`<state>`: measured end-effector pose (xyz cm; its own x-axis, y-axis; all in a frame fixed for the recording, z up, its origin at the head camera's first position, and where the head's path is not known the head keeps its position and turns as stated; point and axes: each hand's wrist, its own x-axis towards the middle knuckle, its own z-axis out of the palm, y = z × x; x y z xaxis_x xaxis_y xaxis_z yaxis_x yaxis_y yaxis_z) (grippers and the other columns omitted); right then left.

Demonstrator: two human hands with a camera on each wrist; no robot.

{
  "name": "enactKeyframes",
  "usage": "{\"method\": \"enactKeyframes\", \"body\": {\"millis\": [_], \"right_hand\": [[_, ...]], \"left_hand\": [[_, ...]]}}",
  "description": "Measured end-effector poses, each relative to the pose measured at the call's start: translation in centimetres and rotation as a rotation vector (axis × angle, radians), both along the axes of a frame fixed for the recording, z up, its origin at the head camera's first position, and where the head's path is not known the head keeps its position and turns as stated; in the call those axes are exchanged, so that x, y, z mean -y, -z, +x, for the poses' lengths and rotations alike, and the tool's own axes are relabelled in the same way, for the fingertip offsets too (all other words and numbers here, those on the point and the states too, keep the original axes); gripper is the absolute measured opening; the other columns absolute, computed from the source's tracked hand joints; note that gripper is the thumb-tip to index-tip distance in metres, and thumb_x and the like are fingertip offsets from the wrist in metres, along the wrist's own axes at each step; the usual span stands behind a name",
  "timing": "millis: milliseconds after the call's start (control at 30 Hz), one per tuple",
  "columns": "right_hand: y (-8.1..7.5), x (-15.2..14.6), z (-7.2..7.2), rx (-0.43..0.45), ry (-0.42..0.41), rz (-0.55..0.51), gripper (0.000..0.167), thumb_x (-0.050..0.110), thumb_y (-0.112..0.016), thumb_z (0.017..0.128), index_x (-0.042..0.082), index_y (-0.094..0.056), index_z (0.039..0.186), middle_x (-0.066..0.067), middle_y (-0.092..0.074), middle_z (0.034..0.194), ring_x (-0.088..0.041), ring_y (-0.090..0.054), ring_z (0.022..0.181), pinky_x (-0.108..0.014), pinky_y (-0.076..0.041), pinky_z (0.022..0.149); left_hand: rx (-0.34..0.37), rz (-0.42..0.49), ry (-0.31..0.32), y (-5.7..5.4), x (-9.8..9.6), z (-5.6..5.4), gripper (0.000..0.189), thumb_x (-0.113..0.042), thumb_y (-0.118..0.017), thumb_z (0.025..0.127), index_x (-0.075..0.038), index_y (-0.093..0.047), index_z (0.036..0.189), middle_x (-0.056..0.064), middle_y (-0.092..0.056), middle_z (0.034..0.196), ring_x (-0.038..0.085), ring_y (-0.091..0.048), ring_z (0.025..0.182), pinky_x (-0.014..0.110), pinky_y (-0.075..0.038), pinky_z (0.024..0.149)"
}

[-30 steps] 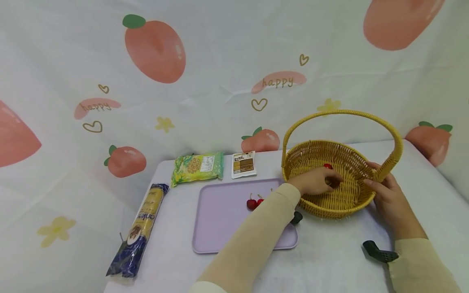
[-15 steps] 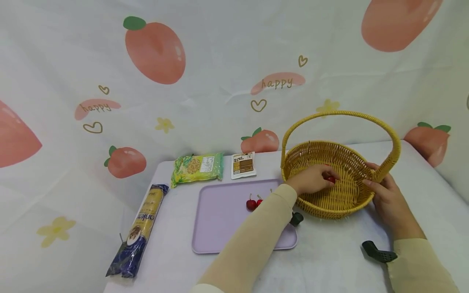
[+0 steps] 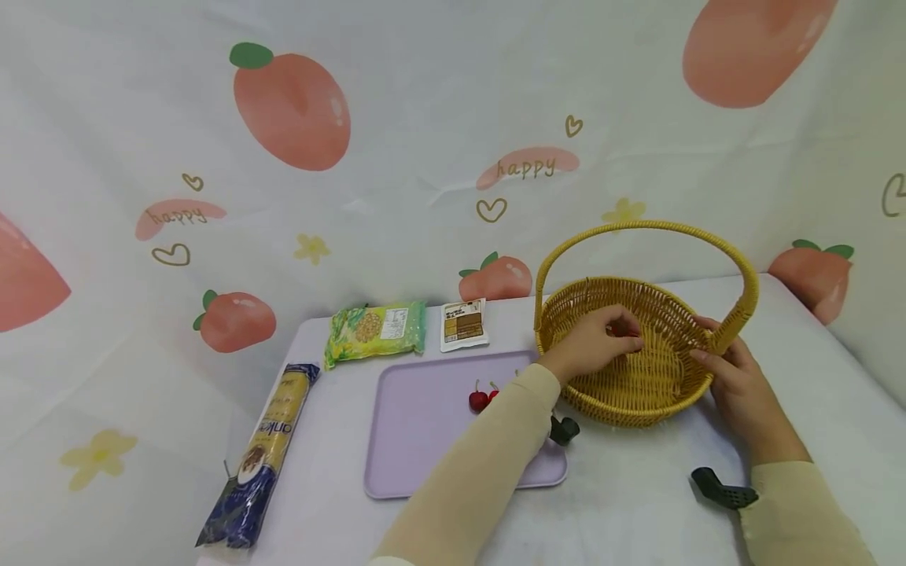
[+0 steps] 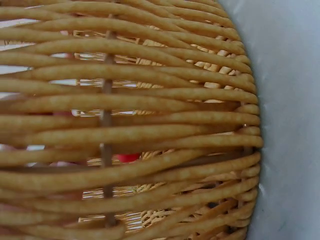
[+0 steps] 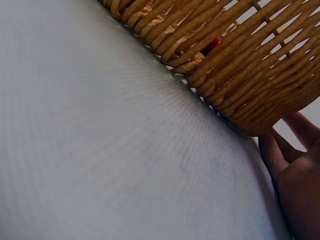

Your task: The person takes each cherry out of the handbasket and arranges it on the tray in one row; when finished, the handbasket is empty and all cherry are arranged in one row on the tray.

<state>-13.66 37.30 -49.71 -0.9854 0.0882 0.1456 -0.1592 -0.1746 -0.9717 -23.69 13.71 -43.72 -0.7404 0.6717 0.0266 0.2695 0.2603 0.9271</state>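
A yellow wicker basket point(image 3: 651, 393) with a tall arched handle stands at the right of the table. My left hand point(image 3: 598, 342) reaches over its near-left rim, thumb and fingers pinching a red cherry point(image 3: 632, 333) that they mostly hide. My right hand point(image 3: 739, 393) grips the basket's right rim by the foot of the handle. On the lilac tray point(image 3: 410, 432), cherries point(image 3: 478, 401) with stems lie partly behind my left sleeve. The left wrist view shows the woven wall close up, a red spot point(image 4: 129, 157) behind it. Red also shows through the weave in the right wrist view.
Behind the tray lie a green-yellow packet point(image 3: 377, 332) and a small white-brown packet point(image 3: 463, 324). A long blue-yellow pasta packet point(image 3: 265, 456) lies along the left edge. Black wrist-mounted pieces point(image 3: 722, 489) stick out by both sleeves. A printed cloth hangs behind.
My left hand has closed on a cherry inside the basket and drawn slightly back and up with it. My right hand keeps its grip on the rim. The whole view has shifted slightly.
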Motion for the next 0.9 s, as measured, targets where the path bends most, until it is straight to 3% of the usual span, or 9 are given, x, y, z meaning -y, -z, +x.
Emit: {"method": "enactKeyframes", "body": {"millis": [100,300,367,500,600,733,833,900], "right_hand": [[-0.1,0.2,0.0,0.014,0.004,0.015,0.054,0.007,-0.051,0.115,0.022,-0.042,0.166,0.002,-0.038,0.157,-0.017,-0.033,0.145,-0.016,-0.031,0.109],[0.0,0.4,0.1,0.026,0.003,0.014,0.054,0.008,-0.051,0.115,0.023,-0.042,0.166,0.001,-0.039,0.156,-0.017,-0.033,0.144,-0.016,-0.030,0.109],[0.1,0.5,0.1,0.025,0.006,0.005,0.054,0.007,-0.052,0.115,0.023,-0.043,0.166,0.001,-0.040,0.156,-0.016,-0.034,0.143,-0.016,-0.031,0.108],[0.1,0.4,0.1,0.010,0.008,-0.012,0.054,0.005,-0.051,0.114,0.021,-0.044,0.165,0.002,-0.042,0.154,-0.016,-0.036,0.142,-0.017,-0.030,0.108],[0.1,0.3,0.1,0.000,0.003,-0.014,0.054,0.005,-0.051,0.115,0.019,-0.043,0.166,0.002,-0.042,0.154,-0.015,-0.036,0.142,-0.017,-0.028,0.109],[0.0,0.2,0.1,-0.006,0.002,-0.016,0.053,0.004,-0.051,0.114,0.019,-0.044,0.165,0.003,-0.043,0.154,-0.013,-0.037,0.141,-0.017,-0.029,0.108],[0.0,0.1,0.2,-0.012,0.000,-0.017,0.053,0.003,-0.050,0.114,0.018,-0.044,0.165,0.003,-0.044,0.153,-0.012,-0.039,0.139,-0.017,-0.030,0.106],[0.0,0.1,0.1,-0.015,-0.004,-0.014,0.053,0.004,-0.050,0.115,0.018,-0.044,0.165,0.003,-0.044,0.153,-0.012,-0.039,0.139,-0.017,-0.030,0.106]], "left_hand": [[-0.010,0.088,-0.022,-0.2,0.6,0.1,0.018,-0.017,-0.074,0.108,-0.007,-0.079,0.122,-0.009,-0.067,0.110,0.011,-0.069,0.090,0.025,-0.059,0.078],[0.167,0.339,-0.056,-0.7,1.8,0.4,0.028,-0.001,-0.069,0.107,0.003,-0.072,0.134,0.004,-0.073,0.115,0.016,-0.076,0.093,0.035,-0.063,0.085],[0.191,0.388,-0.050,-0.9,2.3,0.7,0.029,0.003,-0.070,0.105,0.004,-0.071,0.134,0.004,-0.072,0.115,0.015,-0.076,0.091,0.035,-0.063,0.086],[0.131,0.377,-0.043,-1.7,4.0,1.4,0.027,-0.004,-0.076,0.103,-0.002,-0.074,0.130,-0.004,-0.070,0.115,0.017,-0.074,0.089,0.038,-0.063,0.084],[0.075,0.358,-0.042,-2.2,5.7,2.0,0.027,-0.008,-0.079,0.102,-0.003,-0.075,0.129,-0.007,-0.069,0.118,0.029,-0.073,0.093,0.044,-0.063,0.086],[0.097,0.372,-0.022,-2.4,7.8,3.1,0.029,-0.003,-0.075,0.104,0.001,-0.072,0.132,0.008,-0.073,0.116,0.041,-0.072,0.098,0.044,-0.062,0.089],[0.145,0.372,-0.015,-2.0,9.3,4.2,0.031,0.000,-0.071,0.105,0.003,-0.070,0.136,0.014,-0.075,0.115,0.031,-0.076,0.098,0.043,-0.061,0.092],[0.170,0.366,-0.025,-1.7,10.4,4.9,0.031,0.001,-0.070,0.105,0.003,-0.070,0.137,0.011,-0.075,0.116,0.022,-0.076,0.096,0.051,-0.060,0.095]]}}
